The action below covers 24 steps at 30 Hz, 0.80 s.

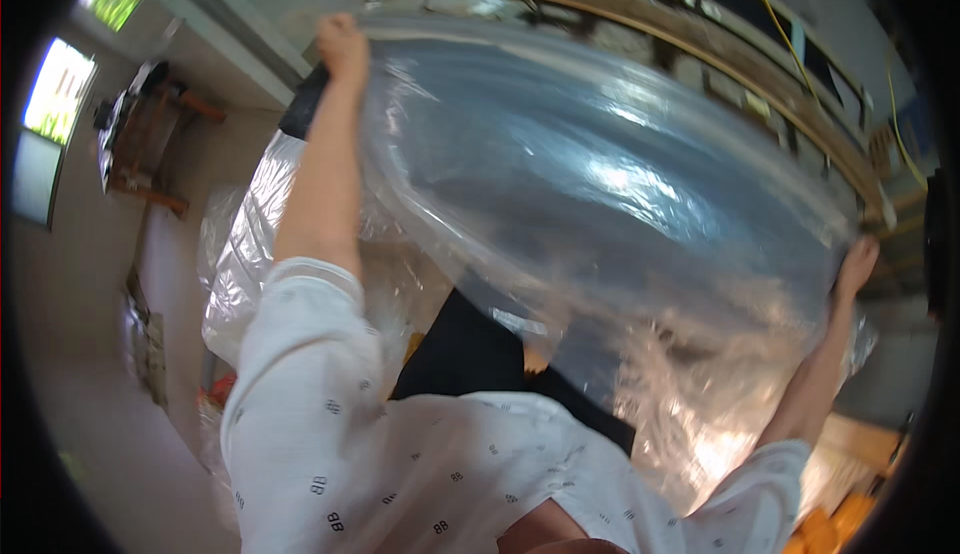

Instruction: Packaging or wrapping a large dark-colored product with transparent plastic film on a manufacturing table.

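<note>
Stretched wide between my two raised arms is a large clear plastic bag or sheet [560, 144], shiny and bulging, dark fabric showing through it. My left hand [344, 49] is closed on its upper left corner. At the far right, my right hand [857, 262] grips the opposite edge, fingers wrapped round it. The lower part of the plastic hangs in front of my dark trousers [465, 354]. Whether it is a closed bag or a single sheet, I cannot tell.
Beyond the plastic runs a long wooden beam [620, 16] of a frame, with yellow cords [775, 14] above. More crumpled clear plastic [250, 244] lies to the left. A wooden stand [150, 154] is by the windows at far left; orange items [835, 524] sit lower right.
</note>
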Motion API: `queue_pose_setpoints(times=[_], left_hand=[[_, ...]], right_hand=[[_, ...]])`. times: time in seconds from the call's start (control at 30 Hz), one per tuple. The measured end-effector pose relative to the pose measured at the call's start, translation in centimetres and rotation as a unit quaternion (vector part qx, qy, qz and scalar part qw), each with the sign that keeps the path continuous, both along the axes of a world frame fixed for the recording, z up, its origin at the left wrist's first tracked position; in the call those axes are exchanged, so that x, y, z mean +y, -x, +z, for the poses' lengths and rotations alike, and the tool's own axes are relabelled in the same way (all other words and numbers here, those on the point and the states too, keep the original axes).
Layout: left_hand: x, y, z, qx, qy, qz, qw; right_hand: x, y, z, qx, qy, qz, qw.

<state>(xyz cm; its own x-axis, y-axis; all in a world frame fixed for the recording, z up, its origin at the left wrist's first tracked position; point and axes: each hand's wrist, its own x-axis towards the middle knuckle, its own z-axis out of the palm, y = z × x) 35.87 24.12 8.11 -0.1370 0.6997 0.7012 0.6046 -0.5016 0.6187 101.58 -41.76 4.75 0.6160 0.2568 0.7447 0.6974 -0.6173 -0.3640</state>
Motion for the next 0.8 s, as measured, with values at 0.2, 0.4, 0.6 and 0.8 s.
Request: queue_pose_setpoints(times=[0.2, 0.4, 0.6, 0.8], left_hand=[[0.2, -0.7, -1.0, -0.03, 0.1, -0.023, 0.994], [1.1, -3.1, -0.8, 0.0, 0.113, -0.02, 0.993], [2.0, -2.9, -1.4, 0.029, 0.068, -0.003, 0.997], [1.6, -2.4, -1.4, -0.09, 0.086, -0.044, 0.991]], right_hand=[[2.3, 1.8, -0.7, 0.117, -0.002, 0.037, 0.992], [2.6, -0.2, -0.1, 0.126, 0.013, 0.015, 0.992], [3.2, 0.2, 0.6, 0.135, 0.012, 0.002, 0.991], [3.5, 3.0, 1.1, 0.1, 0.013, -0.046, 0.994]])
